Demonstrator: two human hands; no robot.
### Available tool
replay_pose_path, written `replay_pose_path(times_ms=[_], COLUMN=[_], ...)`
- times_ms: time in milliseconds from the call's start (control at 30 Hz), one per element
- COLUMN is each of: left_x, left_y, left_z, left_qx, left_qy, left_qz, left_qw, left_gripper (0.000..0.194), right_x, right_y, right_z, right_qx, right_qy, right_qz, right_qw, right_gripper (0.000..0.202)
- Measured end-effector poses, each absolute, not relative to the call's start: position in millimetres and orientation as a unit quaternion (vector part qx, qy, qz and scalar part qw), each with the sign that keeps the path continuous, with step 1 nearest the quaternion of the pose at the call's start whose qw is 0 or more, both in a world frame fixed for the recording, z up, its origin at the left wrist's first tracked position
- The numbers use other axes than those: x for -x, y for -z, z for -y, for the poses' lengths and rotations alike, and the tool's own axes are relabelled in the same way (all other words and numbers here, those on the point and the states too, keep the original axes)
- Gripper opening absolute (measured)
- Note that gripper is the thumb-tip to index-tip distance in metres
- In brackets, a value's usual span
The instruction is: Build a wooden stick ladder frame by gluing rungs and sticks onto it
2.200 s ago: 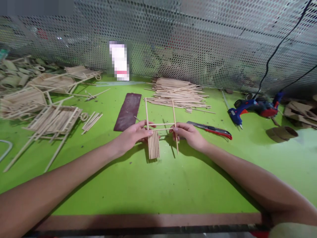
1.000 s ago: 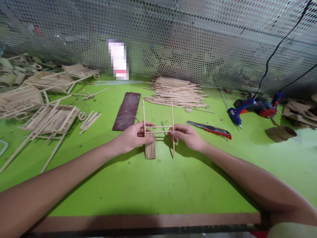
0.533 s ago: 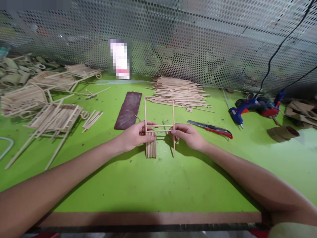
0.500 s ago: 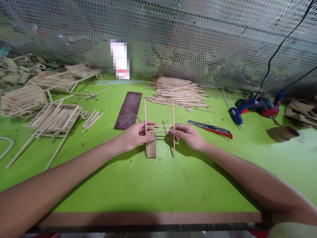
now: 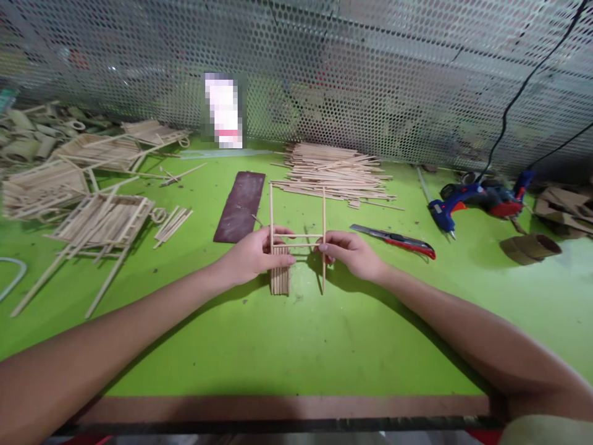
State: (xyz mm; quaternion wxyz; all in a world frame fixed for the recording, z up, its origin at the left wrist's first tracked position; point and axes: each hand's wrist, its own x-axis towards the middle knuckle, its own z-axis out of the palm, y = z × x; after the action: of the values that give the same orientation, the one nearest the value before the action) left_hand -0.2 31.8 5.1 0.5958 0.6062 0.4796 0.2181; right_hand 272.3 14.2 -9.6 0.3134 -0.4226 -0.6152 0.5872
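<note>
A small frame of thin wooden sticks (image 5: 298, 235) is held between both hands over the green table (image 5: 296, 346). It has two long side sticks joined by crosswise sticks, with a row of short sticks (image 5: 280, 281) lying side by side at its near left. My left hand (image 5: 257, 254) is closed on the frame's left side, its thumb across the short sticks. At the right side stick, my right hand (image 5: 347, 250) pinches the frame near the end of the crosspieces. Some fingertips of both hands are hidden behind the sticks.
A pile of sticks (image 5: 336, 173) and a brown sheet (image 5: 239, 207) lie beyond the hands. On the right are a red cutter (image 5: 398, 240), a blue glue gun (image 5: 445, 213) and a bamboo piece (image 5: 528, 248). Stick-built carts (image 5: 102, 222) stand left, before a perforated metal screen (image 5: 296, 74).
The near end of the frame, with its short sticks, has shifted very slightly left. Both hands keep their hold in nearly the same place.
</note>
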Motion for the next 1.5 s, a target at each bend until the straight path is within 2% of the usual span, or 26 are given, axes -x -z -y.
replay_pose_path(times_ms=[333, 567, 700, 800, 867, 967, 1067, 1167, 1267, 1400, 1500], left_x=[7.4, 16.6, 18.9, 22.0, 24.6, 29.2, 33.4, 35.2, 34.7, 34.8, 35.4], left_y=[-8.2, -6.0, -7.4, -12.2, -17.5, -26.9, -33.5, -33.2, -26.9, -19.9, -20.2], left_z=[-33.8, -45.0, -48.9, -50.9, -50.7, -49.3, -50.1, -54.3, -58.6, -60.2, -59.3], left_qx=[-0.603, -0.606, -0.616, -0.670, -0.726, -0.784, -0.811, -0.876, -0.915, -0.923, -0.922], left_qy=[-0.219, -0.189, -0.162, -0.137, -0.151, -0.179, -0.206, -0.211, -0.173, -0.138, -0.142], left_qz=[-0.449, -0.423, -0.426, -0.439, -0.466, -0.519, -0.513, -0.390, -0.291, -0.264, -0.256], left_qw=[0.622, 0.647, 0.642, 0.583, 0.483, 0.288, 0.191, 0.190, 0.221, 0.245, 0.252], left_gripper=[0.059, 0.061, 0.069, 0.075, 0.073, 0.058, 0.036, 0.021, 0.022, 0.025, 0.020], right_x=[-273.0, -271.5, -271.7, -270.9, -270.0, -269.0, -268.1, -266.7, -265.9, -266.5, -267.3], right_y=[7.5, 6.8, 5.8, 4.2, 3.3, 3.2, 4.1, 4.7, 4.9, 5.8, 6.0], right_z=[-14.1, -13.1, -12.3, -10.2, -8.4, -6.4, -5.1, -3.8, -2.2, -1.6, -2.5], right_qx=[0.428, 0.440, 0.446, 0.453, 0.459, 0.470, 0.485, 0.505, 0.530, 0.531, 0.515], right_qy=[-0.573, -0.567, -0.555, -0.534, -0.513, -0.482, -0.437, -0.362, -0.293, -0.257, -0.257], right_qz=[0.626, 0.620, 0.630, 0.647, 0.664, 0.684, 0.707, 0.745, 0.769, 0.785, 0.794], right_qw=[0.310, 0.318, 0.310, 0.302, 0.294, 0.281, 0.273, 0.244, 0.204, 0.190, 0.193], right_gripper=[0.043, 0.042, 0.039, 0.033, 0.031, 0.031, 0.033, 0.036, 0.035, 0.032, 0.032])
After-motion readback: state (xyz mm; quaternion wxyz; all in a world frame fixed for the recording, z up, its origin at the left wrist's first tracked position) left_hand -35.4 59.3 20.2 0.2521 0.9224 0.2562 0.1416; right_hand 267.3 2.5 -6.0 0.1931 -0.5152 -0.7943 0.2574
